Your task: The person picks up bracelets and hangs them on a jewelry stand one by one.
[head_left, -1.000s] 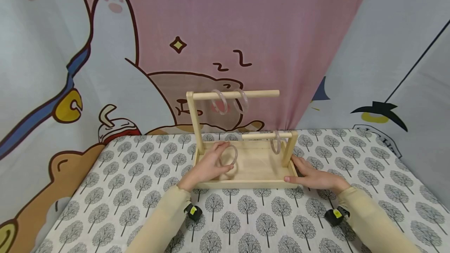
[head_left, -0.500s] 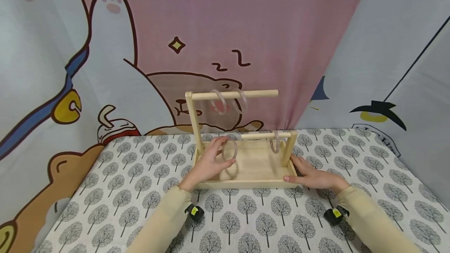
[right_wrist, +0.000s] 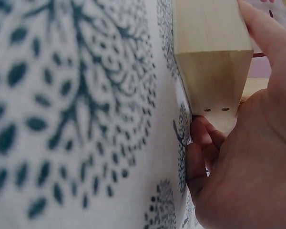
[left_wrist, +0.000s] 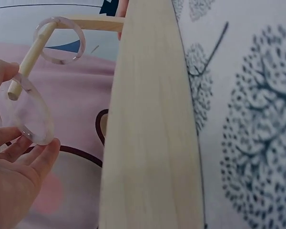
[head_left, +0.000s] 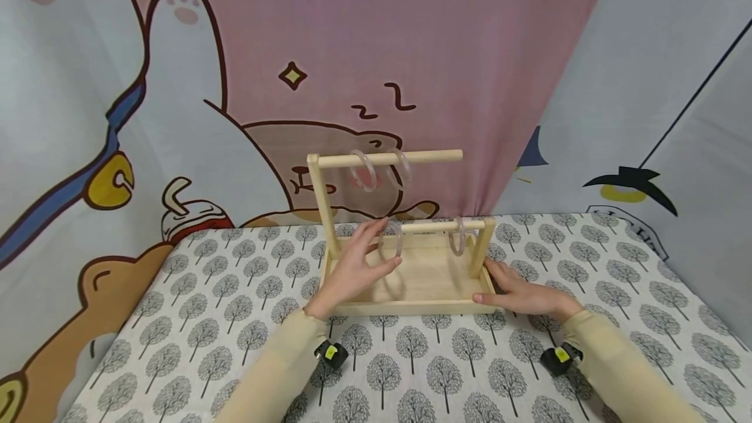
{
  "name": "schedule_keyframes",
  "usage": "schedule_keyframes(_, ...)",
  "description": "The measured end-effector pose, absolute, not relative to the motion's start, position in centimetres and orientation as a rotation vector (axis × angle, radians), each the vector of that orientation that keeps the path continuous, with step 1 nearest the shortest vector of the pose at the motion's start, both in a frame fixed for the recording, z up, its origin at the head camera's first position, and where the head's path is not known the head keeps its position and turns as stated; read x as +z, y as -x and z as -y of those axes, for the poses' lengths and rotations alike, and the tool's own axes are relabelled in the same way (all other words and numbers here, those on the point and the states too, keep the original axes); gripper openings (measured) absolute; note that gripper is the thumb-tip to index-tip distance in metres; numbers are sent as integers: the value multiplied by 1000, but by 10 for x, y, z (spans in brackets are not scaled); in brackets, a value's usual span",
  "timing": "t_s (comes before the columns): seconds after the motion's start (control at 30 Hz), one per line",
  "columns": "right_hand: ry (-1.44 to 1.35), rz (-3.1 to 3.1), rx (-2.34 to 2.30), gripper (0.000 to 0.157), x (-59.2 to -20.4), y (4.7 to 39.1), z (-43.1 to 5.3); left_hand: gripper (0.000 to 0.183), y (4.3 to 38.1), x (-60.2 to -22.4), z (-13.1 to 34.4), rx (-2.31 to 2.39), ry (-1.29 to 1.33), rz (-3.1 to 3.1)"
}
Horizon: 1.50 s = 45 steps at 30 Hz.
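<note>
My left hand (head_left: 354, 269) pinches a pale translucent bangle (left_wrist: 50, 119) between thumb and fingertips. The bangle is upright at the free end of the lower rod (head_left: 431, 226) of a wooden bangle stand (head_left: 411, 308), and overlaps the rod tip in the left wrist view. Another bangle (head_left: 463, 235) hangs near that rod's post. Two more, one left (head_left: 373, 175) and one right (head_left: 407, 167), hang on the upper rod (head_left: 437, 156). At the stand's right end my right hand (head_left: 523, 294) grips the tray base, thumb at the front corner and fingers along the outer side.
The stand's shallow tray sits on a cloth (head_left: 384, 371) printed with trees. Its tall left post (head_left: 324, 204) rises beside my left hand; a shorter right post (head_left: 483, 250) stands near my right. Behind hangs a cartoon-printed curtain (head_left: 470, 51).
My left hand has lifted the bangle from low over the tray, up and slightly right to the lower rod's tip. The right hand stays on the stand's end.
</note>
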State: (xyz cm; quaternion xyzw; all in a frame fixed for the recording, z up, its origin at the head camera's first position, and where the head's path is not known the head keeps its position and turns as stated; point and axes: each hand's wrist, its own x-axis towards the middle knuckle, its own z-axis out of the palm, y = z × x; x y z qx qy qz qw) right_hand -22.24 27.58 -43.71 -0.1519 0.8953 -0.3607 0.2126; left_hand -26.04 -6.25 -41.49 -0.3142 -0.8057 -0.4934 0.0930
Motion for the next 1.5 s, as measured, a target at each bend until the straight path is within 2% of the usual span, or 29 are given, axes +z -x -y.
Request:
schedule_keyframes(0.8, 398, -2493, -985, 96, -436, 221, -274, 75, 268, -412, 28, -1631, 1063, 2251)
schedule_keyframes(1.03, 403, -2499, -979, 97, -436, 221, -275, 71, 266, -401, 24, -1563, 1046, 2290)
schedule_keyframes(1.1, 405, -2500, -980, 97, -436, 222, -275, 72, 274, -410, 23, -1541, 1041, 2302)
schedule_keyframes(1.5, 468, -2531, -971, 96, -436, 222, -274, 78, 278, -400, 17, -1430, 978, 2472)
